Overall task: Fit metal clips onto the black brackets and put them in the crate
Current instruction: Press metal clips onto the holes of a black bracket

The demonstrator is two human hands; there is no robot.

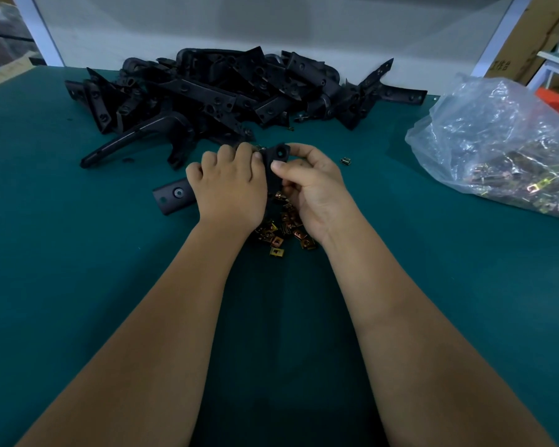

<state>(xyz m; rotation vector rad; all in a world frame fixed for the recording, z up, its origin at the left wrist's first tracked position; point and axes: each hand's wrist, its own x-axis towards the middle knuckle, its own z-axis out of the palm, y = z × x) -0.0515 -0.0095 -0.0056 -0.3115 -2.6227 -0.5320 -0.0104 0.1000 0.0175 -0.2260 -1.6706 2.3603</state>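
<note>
The black bracket (pixel 273 169) is held above the green table (pixel 78 253), long axis from near-left to far-right, its holed end pointing away. The left hand (pixel 228 188) and the right hand (pixel 310 188) both grip it with curled fingers, over loose metal clips (pixel 281 232).

Both my forearms reach forward, bare, and come close together at the hands. My left hand (pixel 228 185) is turned back-up, the fingers curled down and forward in a tight grip. My right hand (pixel 310 188) is turned half on its side (palm toward the left one), thumb (pixel 283 167) and curled fingers pinching.
</note>
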